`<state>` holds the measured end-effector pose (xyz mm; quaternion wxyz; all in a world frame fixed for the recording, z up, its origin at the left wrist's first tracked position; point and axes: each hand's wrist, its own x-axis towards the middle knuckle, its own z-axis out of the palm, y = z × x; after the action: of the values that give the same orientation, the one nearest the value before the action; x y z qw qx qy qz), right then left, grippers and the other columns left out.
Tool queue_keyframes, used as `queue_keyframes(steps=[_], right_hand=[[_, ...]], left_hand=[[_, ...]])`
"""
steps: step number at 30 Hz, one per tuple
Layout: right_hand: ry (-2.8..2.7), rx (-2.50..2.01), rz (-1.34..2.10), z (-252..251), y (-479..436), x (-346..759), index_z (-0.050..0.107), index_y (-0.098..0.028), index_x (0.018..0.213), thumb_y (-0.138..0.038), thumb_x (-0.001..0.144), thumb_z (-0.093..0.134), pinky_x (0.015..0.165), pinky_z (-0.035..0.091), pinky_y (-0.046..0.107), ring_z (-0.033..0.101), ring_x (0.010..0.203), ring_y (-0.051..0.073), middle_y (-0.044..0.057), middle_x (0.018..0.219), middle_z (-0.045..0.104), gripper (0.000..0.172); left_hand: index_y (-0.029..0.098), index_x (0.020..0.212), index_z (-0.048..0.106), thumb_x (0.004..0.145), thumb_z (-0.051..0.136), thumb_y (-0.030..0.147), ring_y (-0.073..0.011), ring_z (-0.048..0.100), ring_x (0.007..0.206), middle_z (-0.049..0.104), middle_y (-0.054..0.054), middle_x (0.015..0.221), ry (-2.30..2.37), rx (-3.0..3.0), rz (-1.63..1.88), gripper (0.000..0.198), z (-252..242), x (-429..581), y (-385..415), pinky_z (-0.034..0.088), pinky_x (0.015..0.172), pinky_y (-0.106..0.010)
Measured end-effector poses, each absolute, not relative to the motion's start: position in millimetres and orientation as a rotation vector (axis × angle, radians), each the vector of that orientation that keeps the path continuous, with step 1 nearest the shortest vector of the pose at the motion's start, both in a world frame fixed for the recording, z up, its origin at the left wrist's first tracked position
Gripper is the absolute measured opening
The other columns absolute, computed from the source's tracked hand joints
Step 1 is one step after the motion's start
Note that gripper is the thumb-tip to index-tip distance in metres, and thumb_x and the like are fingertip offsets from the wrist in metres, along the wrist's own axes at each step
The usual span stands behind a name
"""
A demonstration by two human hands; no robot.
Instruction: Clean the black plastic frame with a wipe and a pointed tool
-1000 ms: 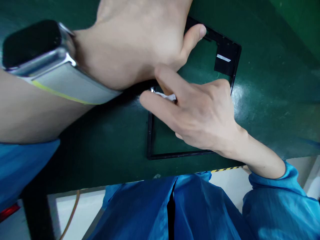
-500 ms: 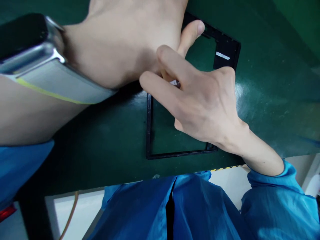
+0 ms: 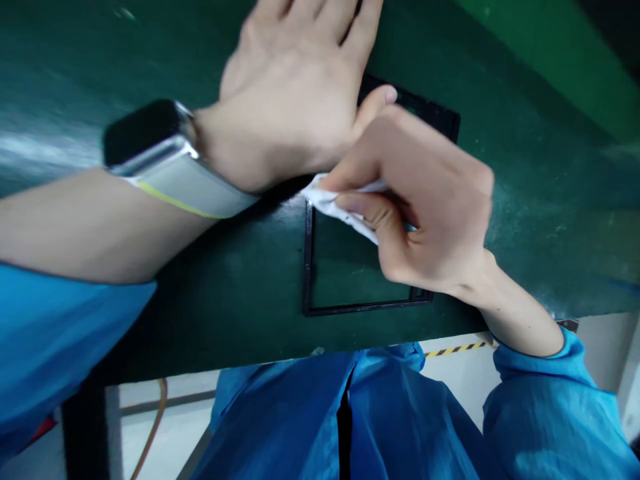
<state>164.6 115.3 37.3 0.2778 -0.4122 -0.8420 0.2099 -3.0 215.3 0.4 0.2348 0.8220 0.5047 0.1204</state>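
Observation:
A thin black rectangular frame (image 3: 350, 308) lies flat on the dark green table (image 3: 210, 287) near its front edge. My left hand (image 3: 295, 93) lies flat across the frame's upper left part, fingers stretched out and thumb resting on the top bar. A dark smartwatch on a grey band (image 3: 165, 160) sits on that wrist. My right hand (image 3: 425, 213) is curled over the frame's middle, fingers closed on a small white strip (image 3: 340, 203) at the frame's left bar. The frame's right side is hidden under this hand.
The table's front edge (image 3: 280, 363) runs just above my blue coat (image 3: 350, 420), with yellow-black hazard tape (image 3: 453, 349) at the right. A brighter green surface (image 3: 540, 60) lies at the far right. An orange cable (image 3: 150, 427) hangs below the table at left.
The view has pulled back, so my left hand and watch look smaller. My right hand has curled from stretched fingers into a closed grip, and the white strip now shows more plainly.

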Motion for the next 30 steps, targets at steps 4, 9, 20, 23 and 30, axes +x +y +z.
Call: queue_keyframes(steps=[4, 9, 20, 23, 30], right_hand=[[-2.251, -1.107, 0.108, 11, 118, 181, 0.073, -0.019, 0.124, -0.037, 0.124, 0.029, 0.076, 0.052, 0.023, 0.068, 0.094, 0.008, 0.001, 0.110, 0.073, 0.047], [-2.289, -0.978, -0.147, -37, 131, 195, 0.075, -0.017, 0.122, -0.017, 0.116, 0.051, 0.068, 0.048, 0.021, 0.062, 0.074, 0.006, 0.003, 0.101, 0.074, 0.025], [-2.362, -0.965, -0.334, -81, 172, 227, 0.069, -0.019, 0.141, -0.047, 0.109, 0.071, 0.109, 0.066, 0.045, 0.071, 0.126, 0.023, 0.012, 0.143, 0.070, 0.043], [-2.361, -1.027, -0.312, -76, 171, 227, 0.068, -0.018, 0.142, -0.048, 0.109, 0.072, 0.109, 0.066, 0.046, 0.072, 0.126, 0.024, 0.012, 0.143, 0.070, 0.044], [-2.557, -0.995, 0.053, -59, 181, 144, 0.068, -0.019, 0.142, -0.048, 0.109, 0.071, 0.109, 0.066, 0.046, 0.072, 0.126, 0.023, 0.012, 0.143, 0.070, 0.044]], left_hand=[[0.017, 0.174, 0.027, 0.102, 0.068, 0.046, -0.0321, 0.003, 0.185, 0.014, -0.011, 0.193, 1.379, 2.181, 0.506, 0.088, -22, 0, 231, -0.001, 0.159, -0.061], [0.021, 0.147, 0.063, 0.099, 0.073, 0.055, -0.0299, 0.053, 0.163, 0.057, -0.013, 0.167, 1.500, 2.141, 0.875, 0.059, -41, 12, 237, 0.049, 0.143, -0.064], [0.023, 0.130, 0.071, 0.102, 0.069, 0.057, -0.0182, 0.069, 0.128, 0.071, -0.010, 0.142, 1.652, 1.923, 1.239, 0.044, -58, 2, 255, 0.067, 0.119, -0.043], [0.023, 0.132, 0.070, 0.101, 0.069, 0.058, -0.0189, 0.069, 0.129, 0.071, -0.010, 0.142, 1.674, 1.805, 1.380, 0.046, -22, -57, 277, 0.067, 0.120, -0.044], [0.018, 0.137, 0.065, 0.099, 0.073, 0.059, -0.0200, 0.072, 0.122, 0.072, -0.010, 0.135, 2.070, 1.124, 1.744, 0.057, 72, -302, 303, 0.070, 0.111, -0.044]])
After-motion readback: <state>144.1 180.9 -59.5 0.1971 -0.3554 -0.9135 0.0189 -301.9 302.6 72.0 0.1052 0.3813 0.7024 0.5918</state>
